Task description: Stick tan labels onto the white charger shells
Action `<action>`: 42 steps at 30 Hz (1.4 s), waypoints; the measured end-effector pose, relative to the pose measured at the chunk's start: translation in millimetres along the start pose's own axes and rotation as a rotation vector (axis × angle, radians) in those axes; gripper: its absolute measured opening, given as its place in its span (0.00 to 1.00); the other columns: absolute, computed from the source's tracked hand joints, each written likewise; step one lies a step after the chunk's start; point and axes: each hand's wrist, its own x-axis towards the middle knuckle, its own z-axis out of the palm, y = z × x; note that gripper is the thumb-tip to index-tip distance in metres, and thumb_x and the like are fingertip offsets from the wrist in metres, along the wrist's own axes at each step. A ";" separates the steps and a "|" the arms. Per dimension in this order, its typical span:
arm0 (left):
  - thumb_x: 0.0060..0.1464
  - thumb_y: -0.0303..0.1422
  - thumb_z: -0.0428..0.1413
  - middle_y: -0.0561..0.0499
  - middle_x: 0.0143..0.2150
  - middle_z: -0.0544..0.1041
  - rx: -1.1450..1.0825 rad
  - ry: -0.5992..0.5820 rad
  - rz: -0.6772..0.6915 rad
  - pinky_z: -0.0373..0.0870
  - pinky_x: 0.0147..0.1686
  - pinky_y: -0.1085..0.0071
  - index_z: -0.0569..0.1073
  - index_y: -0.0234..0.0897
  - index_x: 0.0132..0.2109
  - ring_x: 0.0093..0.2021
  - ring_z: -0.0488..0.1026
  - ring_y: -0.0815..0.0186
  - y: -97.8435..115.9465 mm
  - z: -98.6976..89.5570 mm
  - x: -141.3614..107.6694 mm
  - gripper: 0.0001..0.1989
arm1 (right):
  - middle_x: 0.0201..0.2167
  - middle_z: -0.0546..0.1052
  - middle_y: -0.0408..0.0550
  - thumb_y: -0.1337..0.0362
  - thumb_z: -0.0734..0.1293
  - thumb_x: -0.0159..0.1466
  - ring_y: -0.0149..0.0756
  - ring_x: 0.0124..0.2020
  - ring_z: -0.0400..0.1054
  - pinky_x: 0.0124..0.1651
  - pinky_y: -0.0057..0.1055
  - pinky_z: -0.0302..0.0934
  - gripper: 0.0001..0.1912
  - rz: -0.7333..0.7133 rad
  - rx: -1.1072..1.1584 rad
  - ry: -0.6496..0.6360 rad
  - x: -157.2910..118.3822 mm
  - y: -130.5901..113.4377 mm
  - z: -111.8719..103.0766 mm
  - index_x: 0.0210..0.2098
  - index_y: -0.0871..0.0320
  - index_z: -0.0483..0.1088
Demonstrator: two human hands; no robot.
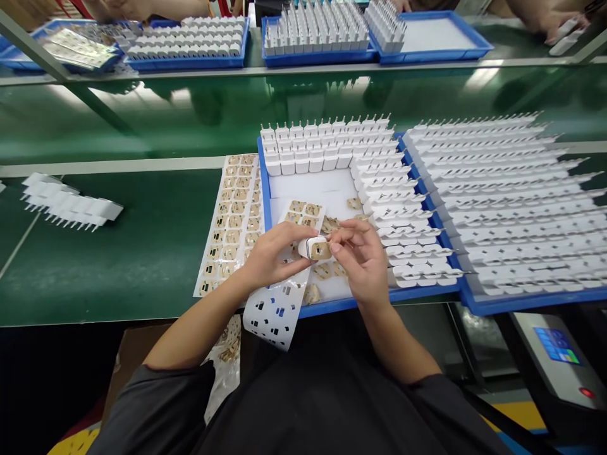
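Observation:
My left hand [275, 254] is closed around a white plug-in charger [306, 248], held over the blue tray [264, 189]. A tan sticker [321, 251] covers the charger's end that faces right. My right hand [363, 262] has thumb and forefinger pinched at the sticker's right edge, its other fingers curled. Beneath my left hand lies a partly used sticker sheet [279, 309], its lower end hanging over the tray's front edge. Loose tan pieces [312, 294] are scattered on the tray's white floor. White chargers [332, 148] stand in rows along its back and right side, prongs showing.
Another sticker sheet [232, 221] lies left of the tray. A second tray of chargers [526, 215] adjoins on the right. Several chargers [71, 201] sit on the green belt at left. Across the line are more blue trays [436, 57] and a co-worker's hand [557, 25].

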 end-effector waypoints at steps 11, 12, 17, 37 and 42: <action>0.57 0.33 0.60 0.43 0.49 0.80 0.007 -0.001 0.006 0.74 0.48 0.60 0.71 0.38 0.55 0.49 0.77 0.58 -0.4 -0.2 0.0 0.19 | 0.31 0.73 0.41 0.63 0.70 0.64 0.34 0.38 0.70 0.46 0.34 0.67 0.15 0.003 0.008 -0.009 0.1 0.7 -0.4 0.48 0.52 0.66; 0.57 0.32 0.60 0.42 0.49 0.80 0.005 -0.002 0.008 0.74 0.48 0.60 0.71 0.38 0.55 0.49 0.77 0.58 -0.4 -0.1 0.0 0.19 | 0.31 0.73 0.41 0.63 0.70 0.63 0.34 0.38 0.70 0.46 0.34 0.67 0.15 0.004 0.004 -0.007 0.1 0.8 -0.4 0.48 0.52 0.66; 0.57 0.32 0.61 0.42 0.49 0.80 0.005 -0.009 0.014 0.75 0.48 0.60 0.71 0.38 0.55 0.49 0.77 0.58 0.3 -0.6 0.1 0.20 | 0.31 0.73 0.41 0.61 0.70 0.63 0.35 0.38 0.70 0.47 0.35 0.67 0.15 0.009 -0.026 -0.006 -0.1 1.1 -0.3 0.48 0.52 0.66; 0.57 0.31 0.60 0.43 0.48 0.80 0.064 0.015 0.042 0.75 0.49 0.61 0.72 0.39 0.55 0.49 0.78 0.58 3.4 1.9 -0.2 0.18 | 0.31 0.71 0.40 0.64 0.71 0.63 0.32 0.37 0.71 0.44 0.33 0.70 0.18 -0.055 -0.164 0.045 -2.4 3.5 7.4 0.51 0.52 0.66; 0.57 0.31 0.61 0.44 0.47 0.81 0.086 0.078 0.124 0.76 0.47 0.60 0.72 0.39 0.53 0.48 0.78 0.58 0.8 2.7 -1.5 0.16 | 0.35 0.70 0.43 0.62 0.72 0.61 0.35 0.37 0.70 0.42 0.35 0.72 0.20 -0.149 -0.376 0.111 -3.1 4.6 5.5 0.52 0.50 0.67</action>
